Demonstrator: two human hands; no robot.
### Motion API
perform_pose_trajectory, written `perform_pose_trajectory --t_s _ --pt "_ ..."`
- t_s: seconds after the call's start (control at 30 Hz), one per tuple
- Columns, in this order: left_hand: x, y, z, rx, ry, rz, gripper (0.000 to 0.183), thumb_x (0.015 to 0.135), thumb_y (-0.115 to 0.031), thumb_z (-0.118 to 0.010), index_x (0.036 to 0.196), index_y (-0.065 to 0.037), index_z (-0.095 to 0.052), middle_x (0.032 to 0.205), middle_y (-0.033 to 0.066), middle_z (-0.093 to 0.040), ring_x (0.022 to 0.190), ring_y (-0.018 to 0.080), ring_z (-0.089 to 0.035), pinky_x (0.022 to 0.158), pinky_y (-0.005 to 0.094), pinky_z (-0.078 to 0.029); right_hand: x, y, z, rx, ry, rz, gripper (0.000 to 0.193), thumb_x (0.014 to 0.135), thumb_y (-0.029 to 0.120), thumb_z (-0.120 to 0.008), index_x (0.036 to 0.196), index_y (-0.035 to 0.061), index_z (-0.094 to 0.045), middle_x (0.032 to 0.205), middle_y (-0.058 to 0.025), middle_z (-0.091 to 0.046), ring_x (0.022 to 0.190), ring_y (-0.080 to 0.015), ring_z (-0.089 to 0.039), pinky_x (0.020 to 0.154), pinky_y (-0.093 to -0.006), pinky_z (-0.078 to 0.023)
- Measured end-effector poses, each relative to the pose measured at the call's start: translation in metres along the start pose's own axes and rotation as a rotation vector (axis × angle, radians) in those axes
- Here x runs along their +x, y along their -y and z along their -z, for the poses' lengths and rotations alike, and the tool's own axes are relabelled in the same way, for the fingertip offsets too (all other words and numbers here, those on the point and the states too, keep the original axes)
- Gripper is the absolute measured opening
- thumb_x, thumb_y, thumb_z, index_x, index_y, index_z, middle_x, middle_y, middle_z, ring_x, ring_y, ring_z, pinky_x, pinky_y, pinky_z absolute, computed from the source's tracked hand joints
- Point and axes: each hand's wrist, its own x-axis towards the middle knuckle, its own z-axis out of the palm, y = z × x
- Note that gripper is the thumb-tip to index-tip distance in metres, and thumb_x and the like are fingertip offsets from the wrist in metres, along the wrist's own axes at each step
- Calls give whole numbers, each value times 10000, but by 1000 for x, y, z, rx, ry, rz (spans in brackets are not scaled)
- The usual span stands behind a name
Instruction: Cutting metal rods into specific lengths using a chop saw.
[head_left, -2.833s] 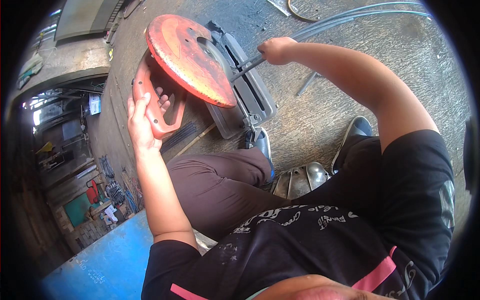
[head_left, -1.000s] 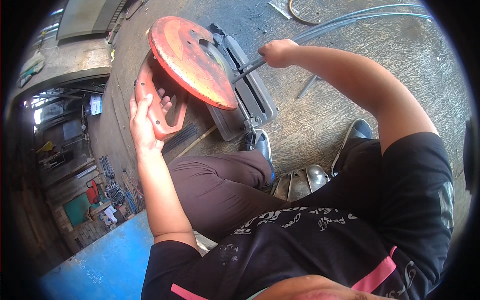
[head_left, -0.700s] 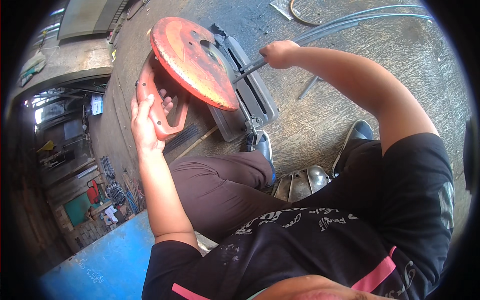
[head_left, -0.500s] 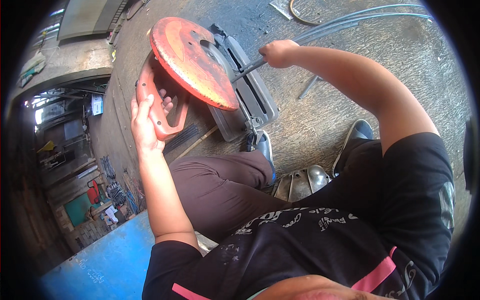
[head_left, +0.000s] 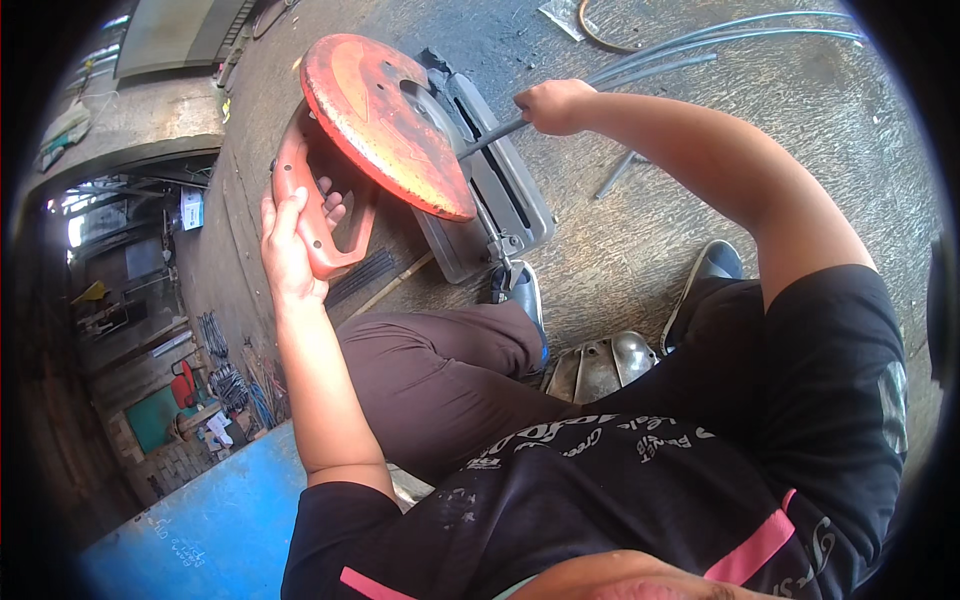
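A cut-off saw with a worn orange-red disc guard [head_left: 385, 120] stands on the floor in front of me. My left hand [head_left: 295, 235] is wrapped round its orange loop handle [head_left: 318, 235], some fingers showing through the opening. Several thin grey metal rods [head_left: 650, 68] run from the upper right toward the saw's grey base [head_left: 500, 180]. My right hand [head_left: 556, 106] is closed round them, close to the guard. Their near ends pass behind the guard's lower edge, which hides the blade and the ends.
A short rod piece [head_left: 615, 174] lies on the floor [head_left: 800, 130] right of the saw. Dark rods [head_left: 362, 276] lie beneath the handle. Between my feet sits a metal seat [head_left: 600, 367]. At lower left is a blue panel [head_left: 215, 510].
My right hand has shifted very slightly left, toward the saw. One rod's far end now stands a little apart from the others. My left hand stays on the handle.
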Motion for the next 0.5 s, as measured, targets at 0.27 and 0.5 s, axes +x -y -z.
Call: perform_pose_trajectory --t_s 0.27,0.5 --pt "-2 -1 -1 -14 -5 12 524 906 -142 -546 1381 -32 -356 1166 201 -568 939 255 -643 835 368 -544 -6 1 3 12 14 9 334 956 281 -427 1205 132 -592 1151 -125 -652 1092 -309 -611 922 -446 -475" --pt "-5 -3 -1 -28 0 21 526 912 -141 -540 1392 -43 -350 1169 194 -568 943 252 -640 838 370 -540 -5 2 2 7 35 11 328 959 276 -424 1198 124 -588 1150 -133 -651 1091 -308 -611 924 -444 -475"
